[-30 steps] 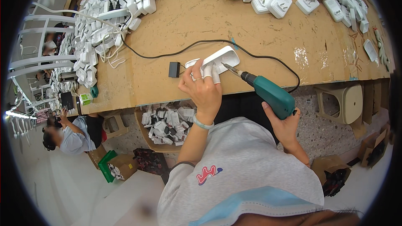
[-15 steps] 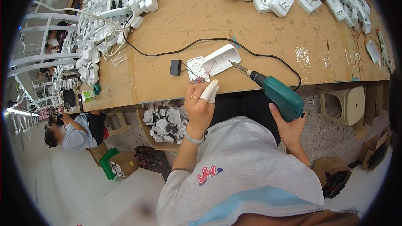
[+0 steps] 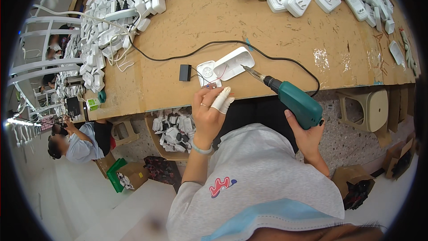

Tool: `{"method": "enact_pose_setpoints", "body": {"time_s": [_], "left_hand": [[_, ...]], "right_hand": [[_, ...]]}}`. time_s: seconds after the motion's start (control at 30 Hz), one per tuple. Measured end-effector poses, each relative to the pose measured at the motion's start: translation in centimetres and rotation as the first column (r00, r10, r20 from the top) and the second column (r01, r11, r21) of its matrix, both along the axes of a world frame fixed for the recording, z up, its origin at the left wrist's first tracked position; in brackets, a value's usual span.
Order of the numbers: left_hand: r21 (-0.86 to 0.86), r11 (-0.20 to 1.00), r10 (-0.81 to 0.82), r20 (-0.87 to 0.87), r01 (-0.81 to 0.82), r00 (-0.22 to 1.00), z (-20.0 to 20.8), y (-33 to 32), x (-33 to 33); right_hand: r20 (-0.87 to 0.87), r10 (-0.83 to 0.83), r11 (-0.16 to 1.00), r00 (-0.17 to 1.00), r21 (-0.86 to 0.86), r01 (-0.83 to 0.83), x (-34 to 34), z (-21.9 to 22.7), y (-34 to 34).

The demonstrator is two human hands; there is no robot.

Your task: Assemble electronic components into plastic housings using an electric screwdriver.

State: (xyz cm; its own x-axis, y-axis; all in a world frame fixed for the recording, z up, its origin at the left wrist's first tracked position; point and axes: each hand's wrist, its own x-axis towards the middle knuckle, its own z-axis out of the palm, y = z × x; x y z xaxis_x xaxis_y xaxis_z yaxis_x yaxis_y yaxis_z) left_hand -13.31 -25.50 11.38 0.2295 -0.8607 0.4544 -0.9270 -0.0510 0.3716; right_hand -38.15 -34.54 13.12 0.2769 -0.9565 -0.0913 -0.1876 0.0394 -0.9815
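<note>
My right hand (image 3: 308,135) is wrapped round the handle of a green soldering gun (image 3: 299,105). Its metal tip is over the open white plastic shell (image 3: 234,64). My left hand (image 3: 209,114), with white finger covers on two fingers, has its fingertips closed at a small circuit board (image 3: 211,86); they hide part of it. A short thin red strand (image 3: 230,93) shows beside the covered fingertips. The board lies at the near edge of a white shell half (image 3: 206,69) with a round speaker grille. Thin wires run from the board to both shell halves and a black block (image 3: 185,72).
White plug-in housings are heaped at the left (image 3: 96,49) and far right (image 3: 298,2). A black cord (image 3: 178,56) crosses the cardboard-covered table (image 3: 276,31). Below its edge stand a box of white parts (image 3: 171,131) and a beige stool (image 3: 365,111). Another person (image 3: 84,140) sits at left.
The view has shifted slightly. The covered fingers of my left hand have parted a little, and the red strand shows more plainly beside them. My right hand keeps the soldering gun almost still.
</note>
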Motion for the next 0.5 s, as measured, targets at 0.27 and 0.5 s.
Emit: {"method": "enact_pose_setpoints", "body": {"time_s": [0.27,0.5], "left_hand": [[-0.184,0.963,0.190,-0.053,-0.197,0.980,-0.5,-2.4,-0.2],[-0.099,0.951,0.302,0.094,-0.293,0.949,-1.0,-4.5,-0.1]], "right_hand": [[-0.022,0.021,1.000,1.000,0.013,-0.021,0.7,0.2,-0.1],[-0.003,0.058,0.998,0.998,0.010,-0.058,1.6,0.0,-0.5]]}}
